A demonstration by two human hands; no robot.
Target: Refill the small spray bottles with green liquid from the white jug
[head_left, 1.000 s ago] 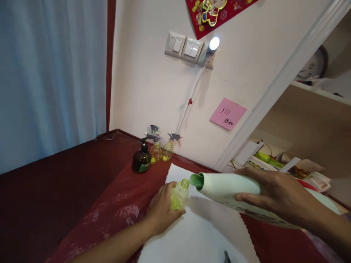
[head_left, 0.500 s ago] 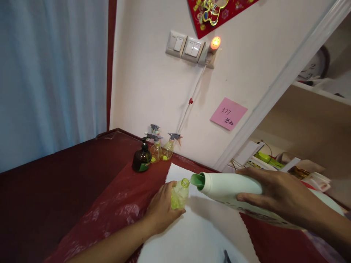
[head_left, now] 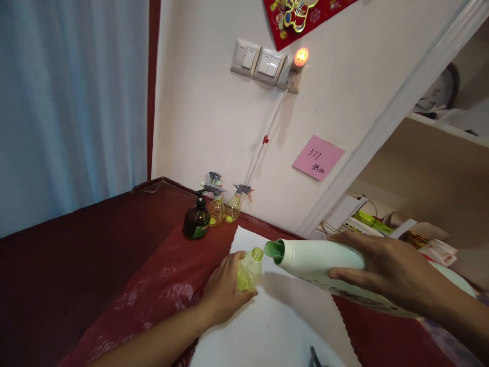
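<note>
My left hand is wrapped round a small clear yellow-green bottle, whose open neck points up and slightly right. My right hand grips a large pale green jug or detergent-style bottle, tipped nearly on its side. Its green pouring spout is right beside the small bottle's neck, with a thin trickle at the lip. How full the small bottle is, I cannot tell. Both are above a white sheet on the table.
Spray bottles and a dark pump bottle stand against the wall. Red plastic covers part of the dark table. A small dark object lies on the sheet near me. Cluttered shelves are on the right.
Both hands hold nearly the same pose, with the spout still at the small bottle's neck. The view has shifted very slightly.
</note>
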